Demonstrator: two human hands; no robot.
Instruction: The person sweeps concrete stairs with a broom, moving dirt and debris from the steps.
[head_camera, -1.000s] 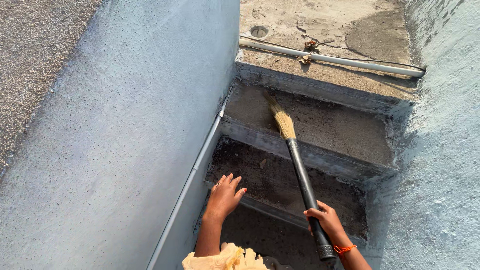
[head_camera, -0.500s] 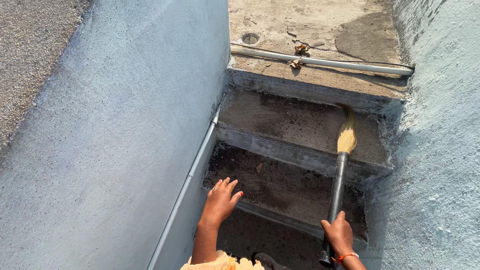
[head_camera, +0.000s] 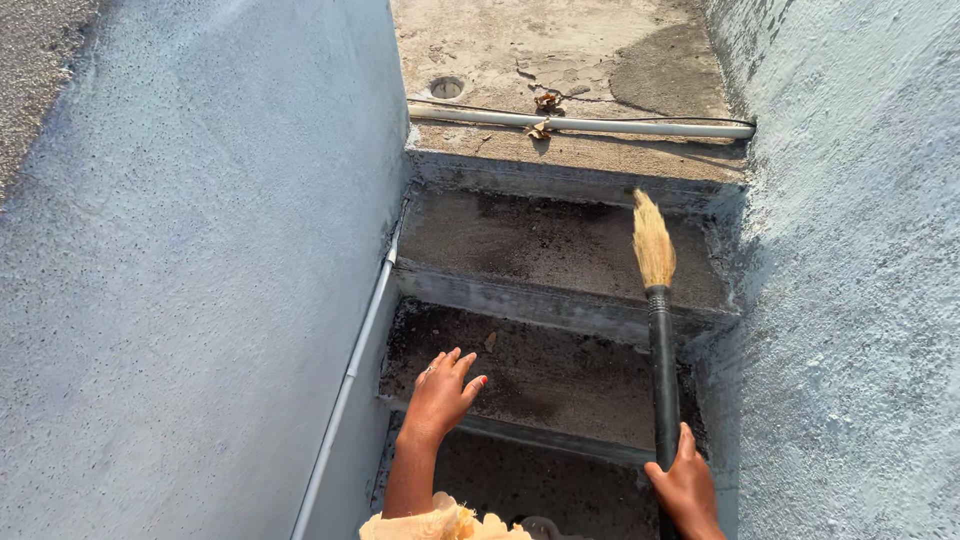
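Clearly your right hand (head_camera: 686, 485) clamps the broom (head_camera: 660, 340) low on its stiff black handle — light, soft bristles — left hand (head_camera: 440, 392) spread open.

Your right hand (head_camera: 686, 488) grips the black handle of the broom (head_camera: 660, 330), whose straw head lies on the upper step (head_camera: 520, 240) near the right wall (head_camera: 850, 300). Your left hand (head_camera: 440, 395) hovers open-fingered over the dusty step below (head_camera: 540, 375).
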